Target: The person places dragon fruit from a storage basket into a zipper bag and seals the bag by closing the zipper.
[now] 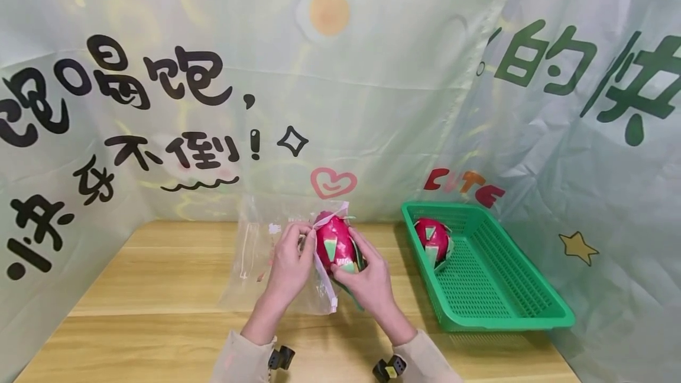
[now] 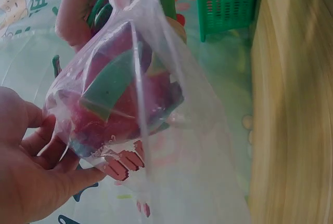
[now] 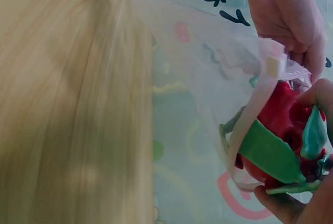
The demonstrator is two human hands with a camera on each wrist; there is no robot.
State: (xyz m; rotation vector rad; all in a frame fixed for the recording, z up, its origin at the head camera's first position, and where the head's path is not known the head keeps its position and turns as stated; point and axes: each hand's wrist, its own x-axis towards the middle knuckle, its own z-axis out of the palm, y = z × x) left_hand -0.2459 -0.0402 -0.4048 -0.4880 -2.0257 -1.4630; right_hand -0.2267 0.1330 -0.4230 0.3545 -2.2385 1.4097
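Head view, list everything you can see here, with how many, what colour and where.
dragon fruit: one, red with green scales, at the mouth of the bag, between both hands
second dragon fruit: one, red and green, in the basket
plastic bag: one, clear, on the table left of centre
basket: one, green, on the table's right side
table: one, light wood
backdrop: pale green with printed writing, behind and at both sides
left hand: pinches the bag's edge
right hand: holds the dragon fruit
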